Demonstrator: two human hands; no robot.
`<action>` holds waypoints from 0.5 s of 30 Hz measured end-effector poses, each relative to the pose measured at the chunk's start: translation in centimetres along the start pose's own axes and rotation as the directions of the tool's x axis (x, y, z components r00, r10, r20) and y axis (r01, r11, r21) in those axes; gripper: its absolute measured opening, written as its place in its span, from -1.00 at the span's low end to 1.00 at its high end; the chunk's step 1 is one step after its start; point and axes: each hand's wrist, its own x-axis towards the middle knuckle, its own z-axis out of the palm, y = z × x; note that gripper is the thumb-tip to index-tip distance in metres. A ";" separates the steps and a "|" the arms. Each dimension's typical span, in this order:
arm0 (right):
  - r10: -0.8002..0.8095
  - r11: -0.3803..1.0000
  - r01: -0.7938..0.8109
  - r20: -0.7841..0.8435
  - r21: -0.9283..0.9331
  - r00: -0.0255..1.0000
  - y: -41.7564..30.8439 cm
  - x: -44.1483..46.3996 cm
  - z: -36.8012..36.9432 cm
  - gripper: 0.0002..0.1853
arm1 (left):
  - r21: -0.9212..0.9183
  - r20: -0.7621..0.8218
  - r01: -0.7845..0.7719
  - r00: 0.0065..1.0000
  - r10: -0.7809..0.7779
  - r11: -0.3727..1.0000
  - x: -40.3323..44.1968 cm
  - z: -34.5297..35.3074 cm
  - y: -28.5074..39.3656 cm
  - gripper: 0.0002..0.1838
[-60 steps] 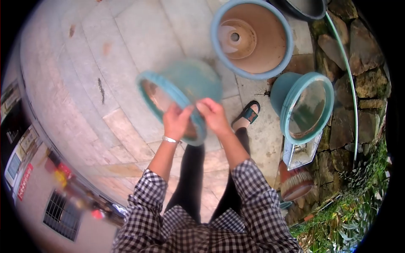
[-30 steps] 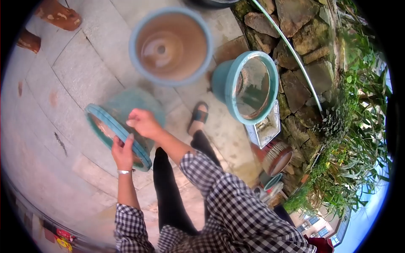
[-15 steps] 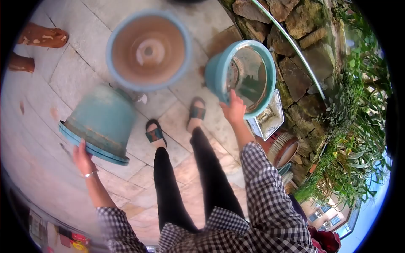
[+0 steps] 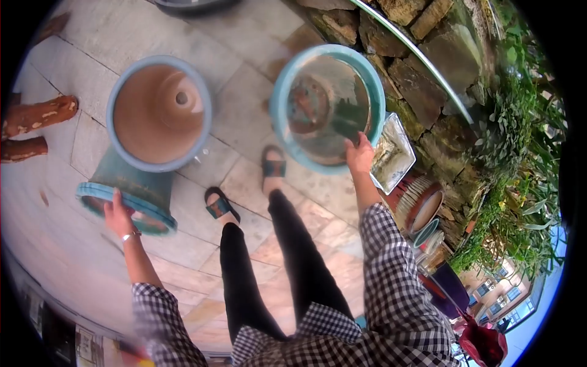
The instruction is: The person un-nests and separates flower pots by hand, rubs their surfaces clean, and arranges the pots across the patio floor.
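Note:
My left hand (image 4: 119, 215) grips the rim of a weathered teal flowerpot (image 4: 137, 186), which is tilted on its side with part of its mouth towards me. Its upper part is hidden behind a blue-rimmed flowerpot (image 4: 143, 137) with a brown inside and a drain hole. My right hand (image 4: 359, 154) holds the near rim of another teal flowerpot (image 4: 284, 131), its thumb and fingers curled over the edge. Dirt marks and a dark stain show inside this right-hand pot, and its mouth faces up towards me.
A white square planter (image 4: 394, 153) and a reddish ribbed pot (image 4: 422, 205) stand along the rough stone wall (image 4: 428, 107). A pale hose (image 4: 422, 58) runs along that wall. Brown log-like legs (image 4: 43, 116) rest on the paving at left. A dark round container (image 4: 195, 6) sits at the far edge.
The left teal pot has tipped so its mouth shows more. The right teal pot has turned more upright in view and sits further left. The blue-rimmed pot appears further left as the view shifted.

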 end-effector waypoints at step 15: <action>0.553 0.806 -0.576 0.174 0.138 0.815 11.5 5.1 2.1 -0.39 | -0.047 0.614 -0.561 0.637 0.467 0.826 -19.1 23.4 11.4 -0.71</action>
